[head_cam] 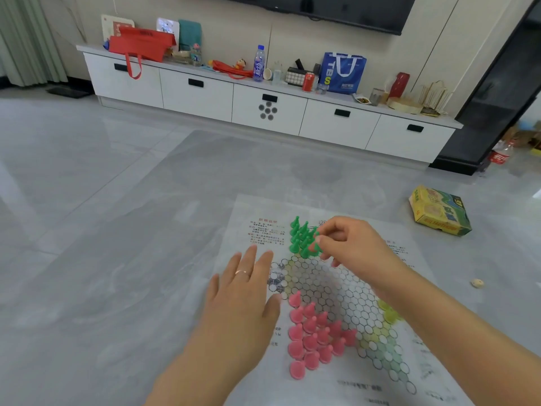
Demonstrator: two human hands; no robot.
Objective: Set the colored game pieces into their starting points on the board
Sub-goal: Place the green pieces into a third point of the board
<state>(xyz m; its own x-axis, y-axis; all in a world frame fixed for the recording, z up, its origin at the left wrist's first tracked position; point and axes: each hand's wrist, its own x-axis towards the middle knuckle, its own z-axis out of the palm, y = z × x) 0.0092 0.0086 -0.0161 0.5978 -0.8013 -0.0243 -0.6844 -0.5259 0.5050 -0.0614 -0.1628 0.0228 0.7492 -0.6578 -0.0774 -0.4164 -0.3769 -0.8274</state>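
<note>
A paper game board [330, 285] with a hexagon star grid lies on the grey floor. Several green pieces [301, 237] stand packed in its far point. Pink pieces [314, 335] fill the near left point, most upright. A few yellow pieces [390, 313] show at the right, partly hidden by my right forearm. My right hand [351, 244] pinches a green piece [316, 244] at the right edge of the green cluster. My left hand [246, 291] lies flat with fingers straight on the board's left edge, a ring on one finger.
A yellow and green game box [439, 210] sits on the floor to the right of the board. A small pale scrap [477, 283] lies near the board's right side. A white TV cabinet [263, 104] with bags, bottles and cans stands along the far wall.
</note>
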